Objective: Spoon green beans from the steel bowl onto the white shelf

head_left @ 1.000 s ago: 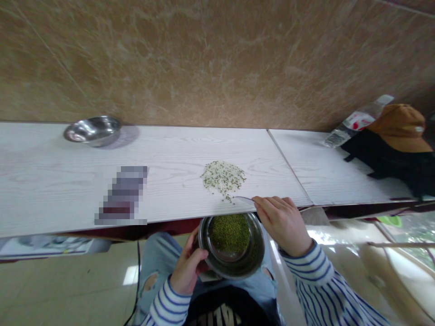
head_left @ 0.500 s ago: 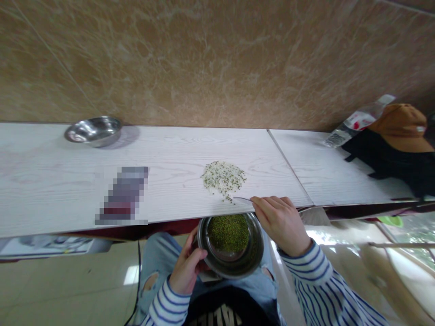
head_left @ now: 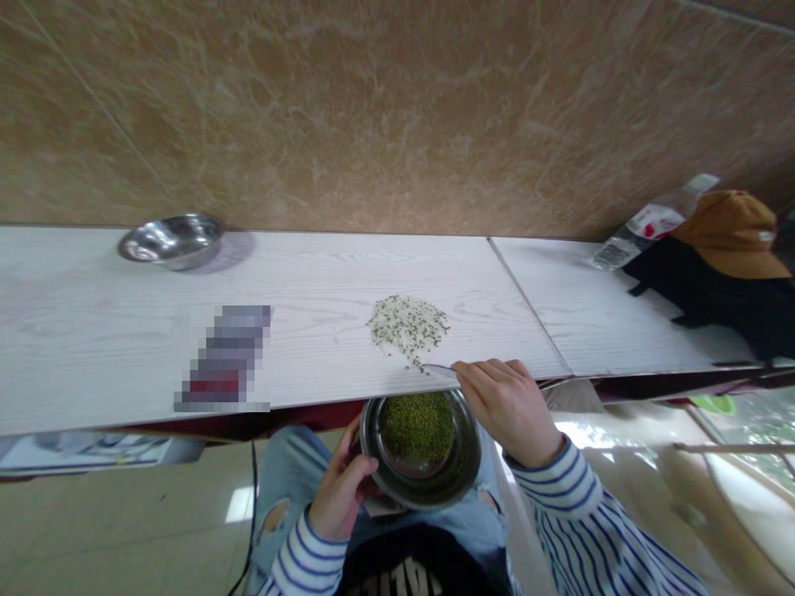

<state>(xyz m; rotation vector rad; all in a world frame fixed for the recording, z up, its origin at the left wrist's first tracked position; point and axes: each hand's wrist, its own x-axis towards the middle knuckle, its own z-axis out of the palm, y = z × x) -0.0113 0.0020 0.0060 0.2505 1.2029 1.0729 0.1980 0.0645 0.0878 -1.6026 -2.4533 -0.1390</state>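
Note:
My left hand [head_left: 339,488] is closed round the left side of a steel bowl [head_left: 460,476] full of green beans [head_left: 417,425], held in my lap just below the table edge. My right hand [head_left: 506,407] pinches the handle of a thin metal spoon [head_left: 438,369]. The spoon's tip lies on the white wooden table [head_left: 112,331] at the near edge of a small pile of mixed white grains and green beans [head_left: 407,324]. The bowl sits directly under that edge.
An empty steel bowl [head_left: 171,239] stands at the back left by the brown stone wall. A blurred-out flat object [head_left: 224,358] lies left of the pile. At the far right are a plastic bottle [head_left: 652,222], an orange cap [head_left: 733,232] and a black bag [head_left: 708,302].
My right hand and the spoon have shifted slightly left, toward the pile's near edge. The left hand and the bowl stay in place.

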